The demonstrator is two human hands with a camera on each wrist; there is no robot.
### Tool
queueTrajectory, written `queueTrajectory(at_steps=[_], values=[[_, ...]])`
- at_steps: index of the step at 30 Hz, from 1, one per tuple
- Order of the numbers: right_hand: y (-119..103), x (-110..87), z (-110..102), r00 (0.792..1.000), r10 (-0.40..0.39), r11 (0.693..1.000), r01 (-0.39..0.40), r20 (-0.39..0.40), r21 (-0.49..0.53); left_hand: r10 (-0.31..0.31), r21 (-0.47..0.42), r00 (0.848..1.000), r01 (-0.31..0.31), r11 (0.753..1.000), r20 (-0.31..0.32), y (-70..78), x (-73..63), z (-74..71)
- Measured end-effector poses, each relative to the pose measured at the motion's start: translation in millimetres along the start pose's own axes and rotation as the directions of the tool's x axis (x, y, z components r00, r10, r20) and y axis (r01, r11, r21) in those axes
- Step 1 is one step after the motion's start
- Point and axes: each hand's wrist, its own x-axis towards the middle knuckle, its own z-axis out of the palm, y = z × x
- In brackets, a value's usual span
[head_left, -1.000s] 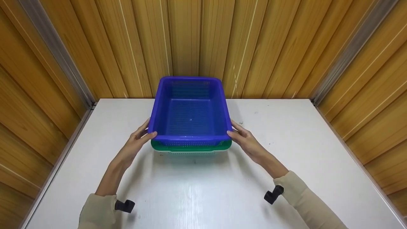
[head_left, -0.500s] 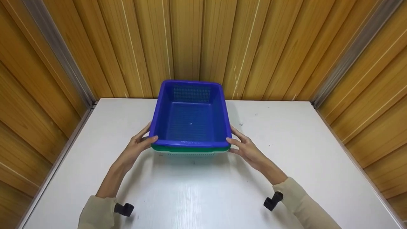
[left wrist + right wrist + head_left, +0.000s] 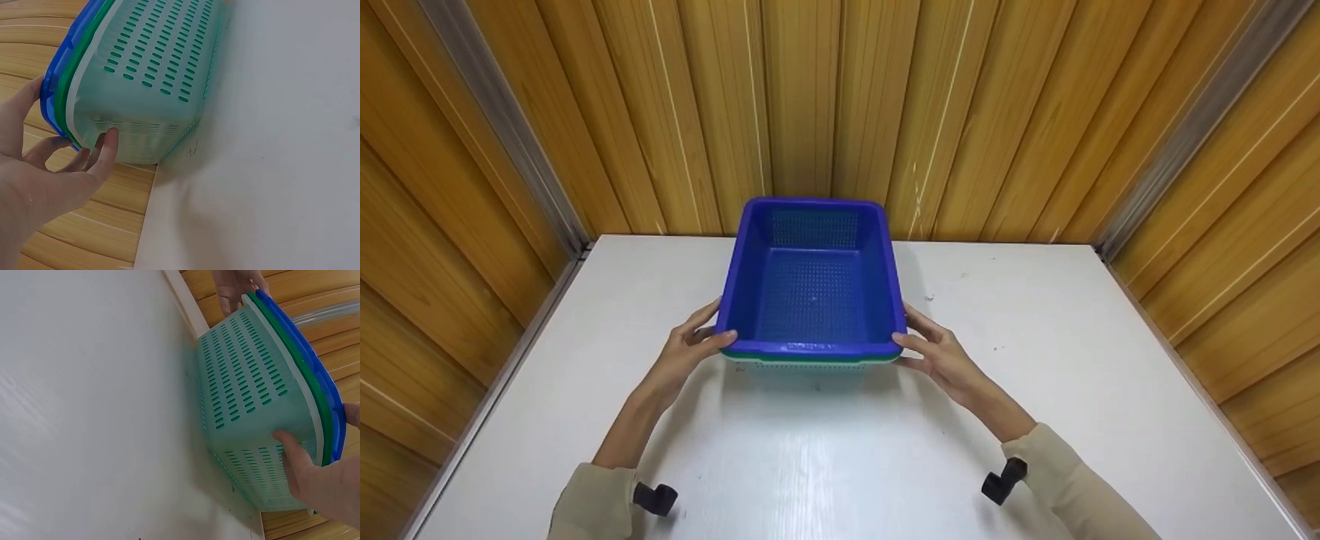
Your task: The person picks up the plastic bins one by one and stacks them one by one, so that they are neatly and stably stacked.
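Observation:
A blue plastic basket (image 3: 813, 349) sits nested in a green basket (image 3: 71, 72), and both are set inside a pale, slotted, translucent basket (image 3: 256, 422). Their rims lie close together, blue uppermost. My left hand (image 3: 690, 355) pinches the near-left corner of the blue rim, thumb on top and the other fingers below, beside the pale wall. At the near-right corner, my right hand (image 3: 949, 364) grips the blue rim with its thumb over it, while a fingertip touches the pale basket's side. The blue basket holds nothing; the green one is mostly hidden.
The stack stands on a white table (image 3: 825, 450) near its back edge. Wood-patterned panels (image 3: 802, 97) rise behind it and at both sides, with metal strips (image 3: 1185, 127) at the corners. Table surface extends left, right and in front.
The blue basket has come down into the green one, its near edge now level over the green rim. Both hands have moved down with it, thumbs still on the rim.

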Motion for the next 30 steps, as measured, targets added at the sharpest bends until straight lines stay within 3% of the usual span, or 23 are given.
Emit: queueTrajectory(at_steps=[11, 19, 25, 30], values=[[0, 1.3, -8, 0.999, 0.024, 0.998, -0.022, -0.046, 0.051, 0.011, 0.008, 0.999, -0.011, 1.000, -0.037, -2.0, 6.6, 8.0], [-4, -3.1, -14, 0.999, 0.019, 0.998, -0.017, -0.032, 0.059, 0.045, 0.097, 0.997, -0.039, 0.994, -0.067, 1.9, 13.9, 16.0], [-8, -4.4, -20, 0.999, 0.025, 0.996, -0.023, 0.023, -0.086, 0.026, 0.206, 0.999, -0.019, 0.978, -0.032, 5.6, 15.7, 14.1], [-12, -8.7, -29, 0.995, 0.024, 0.962, 0.004, 0.101, -0.272, 0.075, 0.299, 0.997, -0.078, 0.951, 0.022, 5.4, 16.9, 7.6]])
